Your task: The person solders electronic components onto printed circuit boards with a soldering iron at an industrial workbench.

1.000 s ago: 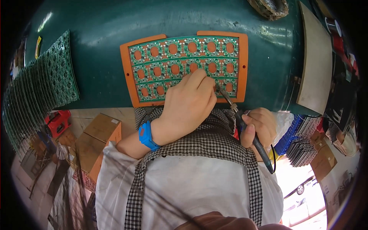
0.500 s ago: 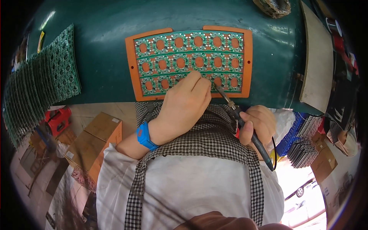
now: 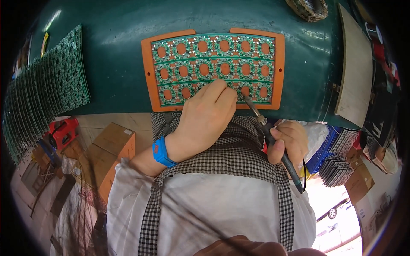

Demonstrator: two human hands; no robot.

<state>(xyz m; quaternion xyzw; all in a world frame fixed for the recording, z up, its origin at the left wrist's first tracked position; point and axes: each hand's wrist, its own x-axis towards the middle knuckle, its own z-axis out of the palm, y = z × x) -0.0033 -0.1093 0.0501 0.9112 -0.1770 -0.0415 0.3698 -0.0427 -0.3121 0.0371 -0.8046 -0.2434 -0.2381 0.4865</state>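
A green circuit board panel (image 3: pixel 213 80) with rows of round cut-outs lies in an orange frame (image 3: pixel 278 85). My left hand (image 3: pixel 207 109) rests over the panel's near row, thumb and fingertips pinched together at the board. What they pinch is hidden under the fingers. From the right, my right hand (image 3: pixel 291 141) grips a soldering iron (image 3: pixel 267 129) by its dark handle. The iron's metal tip points up and left, at the near row just right of my left fingertips. Whether the tip touches the board I cannot tell.
Many green circuit panels (image 3: pixel 51 81) stand in a row at the left. A pale board (image 3: pixel 354 64) lies along the table's right side, near a solder spool (image 3: pixel 373 30). A round brown container (image 3: pixel 311 8) sits at the back. Cardboard boxes (image 3: pixel 113 141) stand below left.
The panel, its frame and the soldering iron appear slightly further right in the picture. Both hands keep their grips, with the left still over the near row.
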